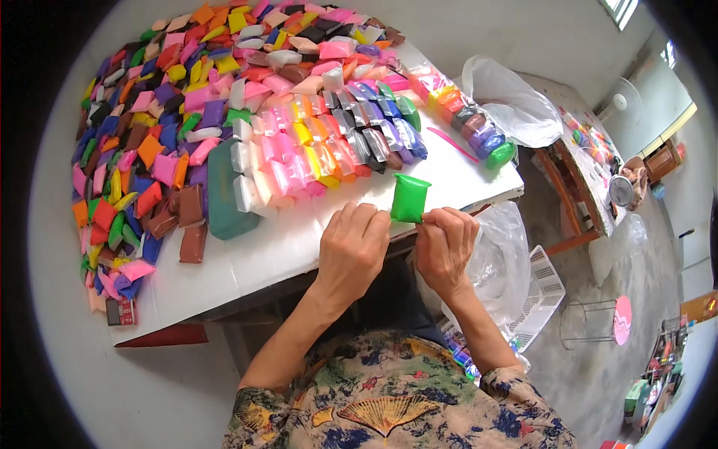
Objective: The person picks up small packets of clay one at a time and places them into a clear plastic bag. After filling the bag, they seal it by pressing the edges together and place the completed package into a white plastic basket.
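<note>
A small, pillow-shaped green packet [410, 197] is held up over the front edge of the table. My left hand [353, 245] pinches its lower left corner between closed fingertips. At the lower right corner, the fingers of my right hand [447, 243] are closed on the same packet. Just beyond lie rows of colourful packets [321, 146], running from clear and pink through yellow and orange to black and blue. To their right, a strip of packets [467, 123] ends in a green packet [501, 155]. Between these groups lies a thin pink stick [452, 144].
A big heap of mixed-colour packets [164, 112] covers the table's left and far side. Beside the rows sits a teal box [228, 194]. Plastic bags [512, 101] hang at the right. A white basket [542, 292] and a round stool [621, 320] stand on the floor.
</note>
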`<state>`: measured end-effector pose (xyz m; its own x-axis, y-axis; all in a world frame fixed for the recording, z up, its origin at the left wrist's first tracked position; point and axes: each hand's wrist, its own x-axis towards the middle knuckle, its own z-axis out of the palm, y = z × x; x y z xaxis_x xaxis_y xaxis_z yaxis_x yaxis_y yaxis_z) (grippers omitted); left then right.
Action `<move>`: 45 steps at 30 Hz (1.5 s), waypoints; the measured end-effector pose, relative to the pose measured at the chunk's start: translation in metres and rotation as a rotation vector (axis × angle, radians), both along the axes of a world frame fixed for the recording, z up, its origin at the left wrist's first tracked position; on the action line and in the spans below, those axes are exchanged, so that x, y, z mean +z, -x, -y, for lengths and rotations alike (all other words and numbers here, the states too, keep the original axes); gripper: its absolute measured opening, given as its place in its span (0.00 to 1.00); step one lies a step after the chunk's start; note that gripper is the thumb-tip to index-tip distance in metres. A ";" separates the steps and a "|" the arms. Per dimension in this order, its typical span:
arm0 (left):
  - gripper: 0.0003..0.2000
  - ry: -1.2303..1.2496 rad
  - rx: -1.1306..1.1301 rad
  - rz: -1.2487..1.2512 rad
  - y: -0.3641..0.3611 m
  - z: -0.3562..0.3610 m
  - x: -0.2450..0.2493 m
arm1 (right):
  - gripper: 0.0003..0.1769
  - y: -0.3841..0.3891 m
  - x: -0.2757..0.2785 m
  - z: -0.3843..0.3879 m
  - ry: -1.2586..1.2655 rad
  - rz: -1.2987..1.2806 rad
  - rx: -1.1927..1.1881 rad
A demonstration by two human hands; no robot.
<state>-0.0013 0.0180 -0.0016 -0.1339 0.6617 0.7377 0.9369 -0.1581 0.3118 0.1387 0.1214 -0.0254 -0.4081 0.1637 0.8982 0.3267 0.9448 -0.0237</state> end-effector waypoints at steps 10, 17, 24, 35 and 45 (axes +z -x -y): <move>0.21 0.069 -0.416 1.144 -0.030 -0.003 0.018 | 0.14 -0.017 0.010 0.003 -0.009 -0.049 0.029; 0.23 -0.078 -0.232 0.660 -0.041 -0.017 0.011 | 0.28 -0.021 0.033 0.015 0.538 -0.122 0.244; 0.27 -0.100 -0.337 0.477 -0.039 -0.037 0.014 | 0.28 -0.015 0.044 -0.009 0.733 -0.144 0.256; 0.07 0.018 -0.244 0.452 -0.020 -0.043 0.002 | 0.24 0.020 0.035 -0.117 0.598 0.119 0.137; 0.05 0.003 -0.279 0.497 -0.020 -0.042 0.003 | 0.25 0.035 0.039 -0.109 0.686 0.104 0.214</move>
